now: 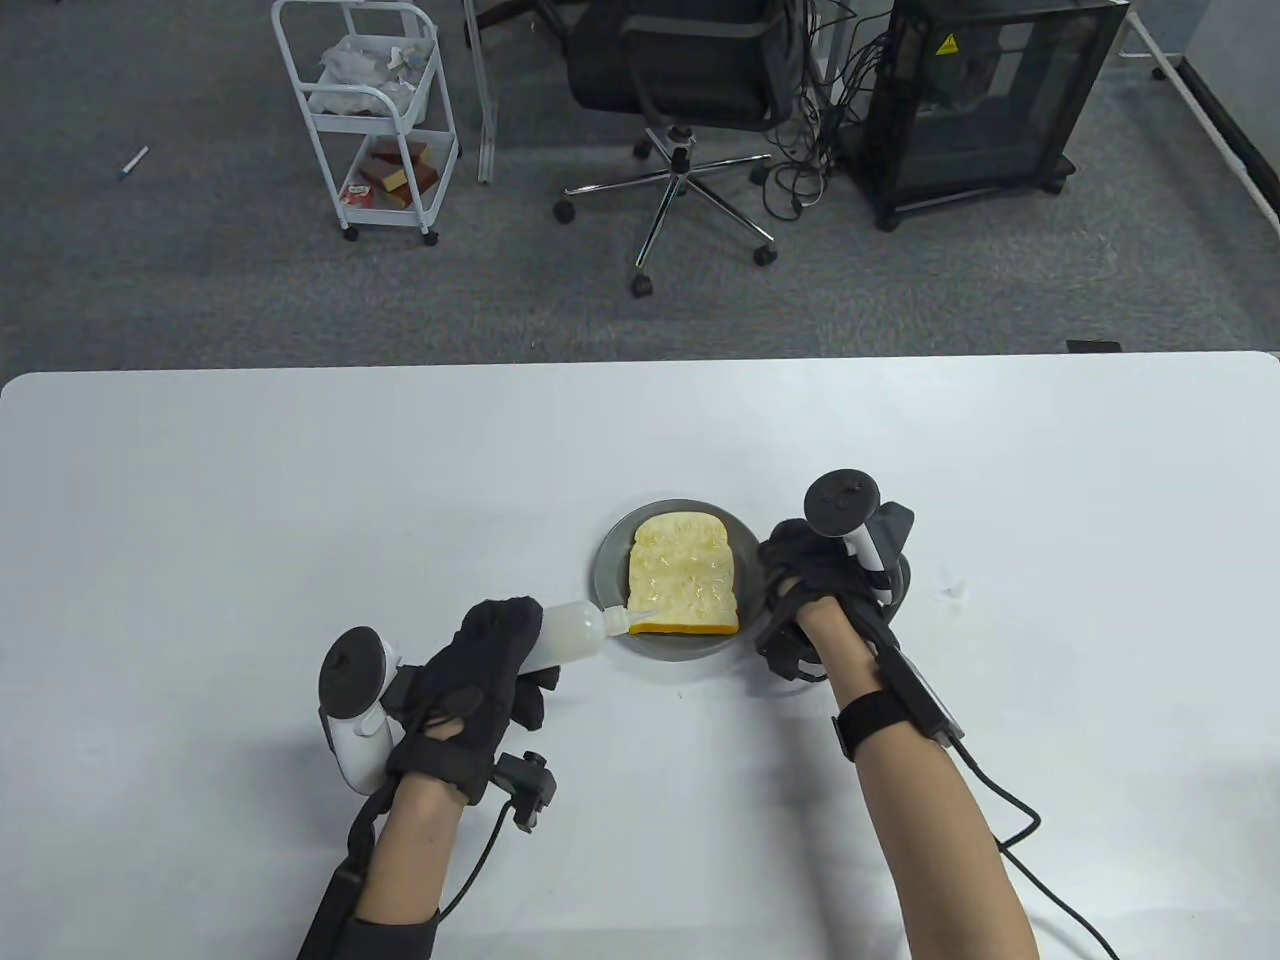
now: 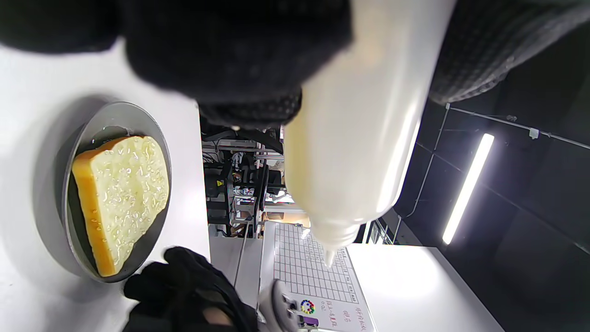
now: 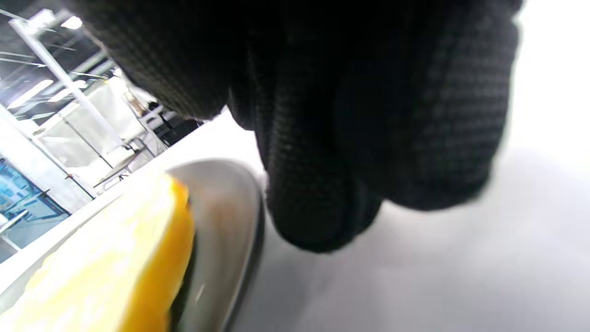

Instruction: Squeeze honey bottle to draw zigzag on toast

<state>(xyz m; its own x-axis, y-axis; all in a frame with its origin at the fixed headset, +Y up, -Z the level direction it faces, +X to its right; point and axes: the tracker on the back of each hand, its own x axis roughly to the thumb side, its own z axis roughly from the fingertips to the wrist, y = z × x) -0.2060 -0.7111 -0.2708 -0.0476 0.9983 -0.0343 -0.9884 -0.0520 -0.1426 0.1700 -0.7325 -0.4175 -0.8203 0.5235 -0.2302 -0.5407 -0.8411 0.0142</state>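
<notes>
A slice of toast [image 1: 685, 587] with a glossy top lies on a grey plate [image 1: 611, 562] near the middle of the table; it also shows in the left wrist view [image 2: 122, 193] and the right wrist view [image 3: 110, 258]. My left hand [image 1: 478, 668] grips a translucent squeeze bottle [image 1: 570, 634] of pale honey, held nearly level, its nozzle [image 1: 640, 618] over the toast's near left corner. The bottle fills the left wrist view [image 2: 355, 138]. My right hand [image 1: 815, 590] rests on the table against the plate's right rim, fingers curled [image 3: 322, 193]; whether it touches the rim I cannot tell.
The white table [image 1: 300, 480] reaches to the far edge. Beyond it on the floor stand a white cart [image 1: 370, 110], an office chair [image 1: 690, 100] and a black cabinet [image 1: 990, 100]. Cables trail from my right wrist [image 1: 1010, 830].
</notes>
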